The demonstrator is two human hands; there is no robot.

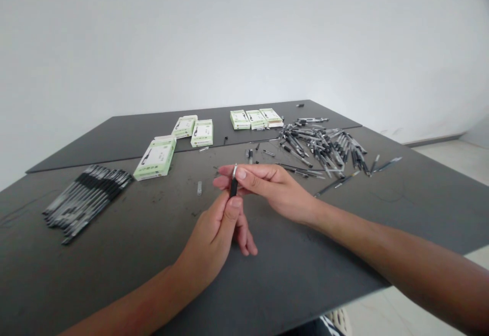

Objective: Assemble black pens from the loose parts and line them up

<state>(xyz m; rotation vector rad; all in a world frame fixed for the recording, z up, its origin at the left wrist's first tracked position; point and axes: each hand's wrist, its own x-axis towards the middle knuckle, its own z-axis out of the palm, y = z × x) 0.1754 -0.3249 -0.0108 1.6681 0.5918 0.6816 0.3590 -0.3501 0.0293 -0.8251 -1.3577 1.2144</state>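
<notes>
Both hands meet above the table in the middle of the head view, around one pen (233,187). Its black grip and silvery tip point up and away from me. My left hand (217,231) pinches the pen's body between thumb and fingers, hiding its lower part. With thumb and forefinger my right hand (273,185) grips the tip end. To the left lies a row of capped black pens (89,196), side by side. A loose pile of pens and pen parts (324,147) spreads beyond my right hand.
Green-and-white boxes stand toward the back: a larger-looking one (156,158) at left, others (202,133) behind it, and three in a row (256,119). A small clear piece (199,188) lies left of my hands. A seam crosses the dark table (153,280).
</notes>
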